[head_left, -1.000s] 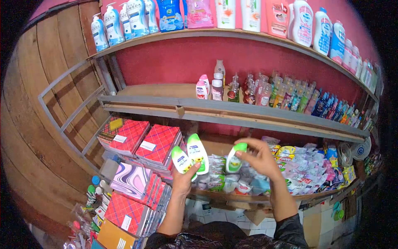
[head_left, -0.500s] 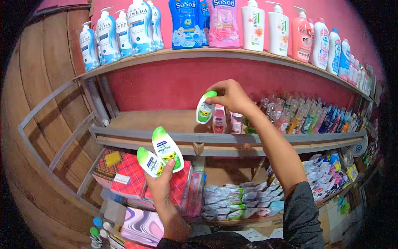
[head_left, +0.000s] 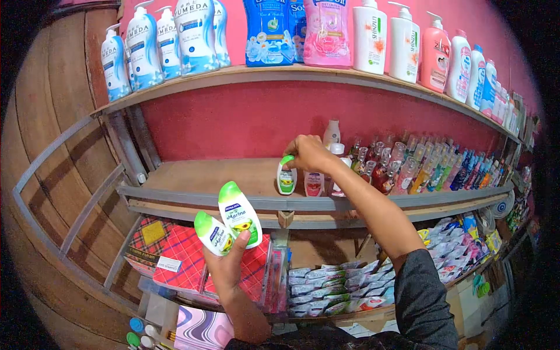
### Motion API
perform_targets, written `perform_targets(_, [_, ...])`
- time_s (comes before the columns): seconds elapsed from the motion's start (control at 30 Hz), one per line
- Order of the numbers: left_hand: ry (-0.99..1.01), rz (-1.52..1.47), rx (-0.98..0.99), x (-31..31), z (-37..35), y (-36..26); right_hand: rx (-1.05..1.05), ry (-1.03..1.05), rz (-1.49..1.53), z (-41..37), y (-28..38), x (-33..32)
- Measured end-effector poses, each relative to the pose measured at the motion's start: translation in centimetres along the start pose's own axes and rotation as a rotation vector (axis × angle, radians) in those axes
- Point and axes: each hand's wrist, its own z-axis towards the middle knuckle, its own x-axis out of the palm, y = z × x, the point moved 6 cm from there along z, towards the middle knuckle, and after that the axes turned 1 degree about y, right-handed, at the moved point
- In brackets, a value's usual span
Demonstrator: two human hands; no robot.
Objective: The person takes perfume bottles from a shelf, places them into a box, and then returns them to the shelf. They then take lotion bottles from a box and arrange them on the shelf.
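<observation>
My right hand [head_left: 309, 153] grips the green cap of a small white lotion bottle [head_left: 286, 181] with a green avocado label. That bottle stands upright at the front of the middle shelf [head_left: 204, 174], left of a pink lotion bottle [head_left: 314, 184]. Lower down, my left hand [head_left: 228, 265] is closed around two more green-capped bottles, a larger lotion bottle [head_left: 241, 217] and a smaller lotion bottle [head_left: 213, 234]. Both tilt to the left, in front of the shelf edge. My right forearm hides part of the bottles behind it.
Pump bottles [head_left: 196, 41] and detergent pouches [head_left: 269, 35] line the upper shelf. Rows of perfume bottles [head_left: 417, 175] fill the middle shelf's right side. Below are red plaid boxes [head_left: 181, 262] and packed sachets [head_left: 326, 286]. A grey metal rail [head_left: 233, 199] runs along the middle shelf's front.
My right hand has lowered its bottle from above the shelf edge down to the shelf board, beside the pink one. My left hand still holds its two bottles, slightly shifted. The view has shifted a little.
</observation>
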Motion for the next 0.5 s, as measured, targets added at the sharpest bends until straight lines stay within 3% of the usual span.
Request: perform_targets(0.5, [0.037, 0.011, 0.022, 2.1, -0.9, -0.2, -0.012, -0.048, -0.013, -0.5, -0.1, 0.9])
